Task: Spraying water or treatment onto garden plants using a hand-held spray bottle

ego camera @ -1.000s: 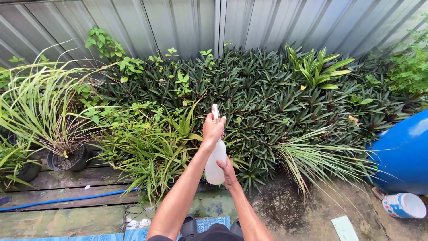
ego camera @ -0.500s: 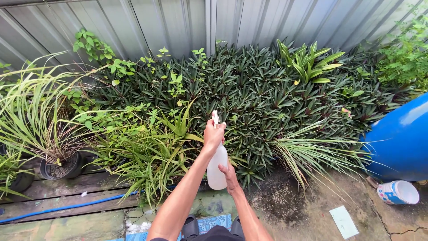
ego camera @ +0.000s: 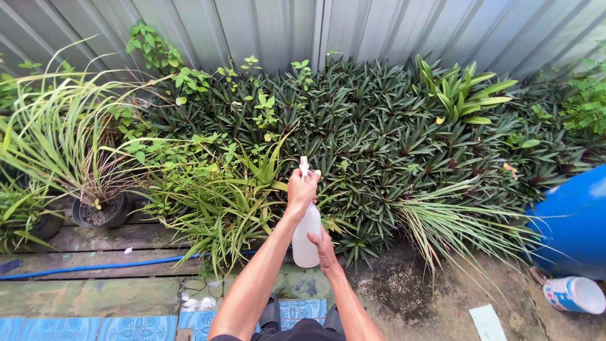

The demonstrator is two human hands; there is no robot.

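A white translucent spray bottle (ego camera: 305, 235) is held upright over the edge of a bed of dark green and purple plants (ego camera: 385, 145). My left hand (ego camera: 302, 189) is wrapped around the bottle's neck and trigger, and the white nozzle (ego camera: 303, 165) sticks up above the fingers, pointing at the plants. My right hand (ego camera: 324, 248) supports the bottle's lower side from the right. Both arms reach forward from the bottom middle of the view.
A corrugated metal fence (ego camera: 271, 28) backs the bed. Grassy plants in black pots (ego camera: 101, 211) stand at left on wooden planks with a blue hose (ego camera: 95, 266). A blue barrel (ego camera: 571, 221) and a tipped small bucket (ego camera: 574, 295) lie at right. Patterned blue tiles (ego camera: 139, 327) are underfoot.
The view has shifted slightly, so the plants sit further right and lower in frame. Both hands keep the same hold on the bottle, which stays at about the same height.
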